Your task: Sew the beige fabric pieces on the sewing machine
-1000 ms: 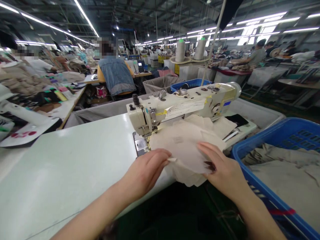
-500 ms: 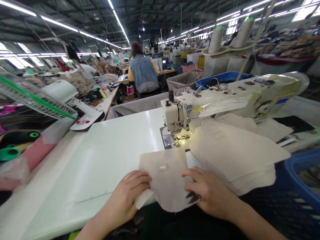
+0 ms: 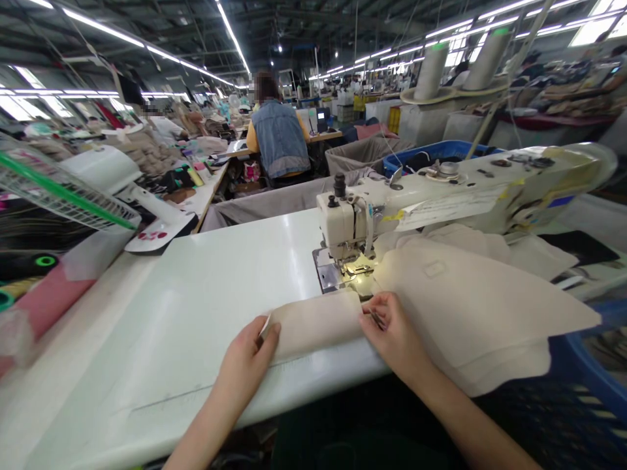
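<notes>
A beige fabric piece (image 3: 316, 323) is folded over on the white sewing table, just in front of the sewing machine (image 3: 343, 225). My left hand (image 3: 249, 356) pinches its left end between thumb and fingers. At the right end, my right hand (image 3: 396, 336) is closed on the corner, with small dark metal thread snips (image 3: 377, 318) tucked in the same fingers. The presser foot and lit needle plate (image 3: 360, 269) lie right behind the fabric. To the right of my right hand rests a stack of beige panels (image 3: 470, 307), the top one bearing a small stitched rectangle.
A blue plastic basket (image 3: 588, 365) stands below the table's right side. Left of the table are a white fan (image 3: 102, 173) and a pink roll (image 3: 59, 297). Thread cones (image 3: 434, 72) rise behind the machine. A person in a denim vest (image 3: 281, 140) sits ahead.
The fabric piece has been folded over, so its small rectangular label no longer shows. Both hands have moved away from me, up toward the machine, and the snips are drawn back into my right hand.
</notes>
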A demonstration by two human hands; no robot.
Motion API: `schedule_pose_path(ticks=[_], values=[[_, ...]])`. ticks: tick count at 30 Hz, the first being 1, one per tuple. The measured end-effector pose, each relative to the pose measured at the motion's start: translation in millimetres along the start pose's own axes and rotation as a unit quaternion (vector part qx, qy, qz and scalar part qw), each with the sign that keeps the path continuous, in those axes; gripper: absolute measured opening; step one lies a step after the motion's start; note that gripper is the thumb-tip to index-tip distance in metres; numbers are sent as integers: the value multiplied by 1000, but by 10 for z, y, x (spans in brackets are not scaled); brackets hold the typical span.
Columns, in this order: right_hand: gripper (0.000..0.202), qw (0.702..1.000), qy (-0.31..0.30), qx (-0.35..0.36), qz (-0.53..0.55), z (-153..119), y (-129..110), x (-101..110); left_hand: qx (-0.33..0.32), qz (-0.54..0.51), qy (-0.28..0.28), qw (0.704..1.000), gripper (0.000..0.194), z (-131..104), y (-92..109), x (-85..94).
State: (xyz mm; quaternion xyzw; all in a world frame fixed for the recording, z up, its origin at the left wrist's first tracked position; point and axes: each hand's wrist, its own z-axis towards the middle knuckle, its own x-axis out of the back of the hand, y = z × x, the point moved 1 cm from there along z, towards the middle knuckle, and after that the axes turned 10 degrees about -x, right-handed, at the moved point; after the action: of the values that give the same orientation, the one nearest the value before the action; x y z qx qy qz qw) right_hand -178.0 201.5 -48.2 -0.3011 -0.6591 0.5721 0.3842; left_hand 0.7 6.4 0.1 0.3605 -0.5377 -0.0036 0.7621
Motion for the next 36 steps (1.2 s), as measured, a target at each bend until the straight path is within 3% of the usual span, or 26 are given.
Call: schedule_pose_path(ticks=[4,8,14,36], values=[[5,993,-37,47,-103,21,-101,34,5,14,18,1000,35,-26,8,-29],[13,985,-56,67,-150,133,-117,-28,13,31,34,999,34,-17,15,-65],[17,975,-34,103,-194,182,-59,-79,41,53,39,997,36,10,18,-107],[20,970,-21,58,-234,182,-92,-94,39,69,12,997,38,86,-36,-134]])
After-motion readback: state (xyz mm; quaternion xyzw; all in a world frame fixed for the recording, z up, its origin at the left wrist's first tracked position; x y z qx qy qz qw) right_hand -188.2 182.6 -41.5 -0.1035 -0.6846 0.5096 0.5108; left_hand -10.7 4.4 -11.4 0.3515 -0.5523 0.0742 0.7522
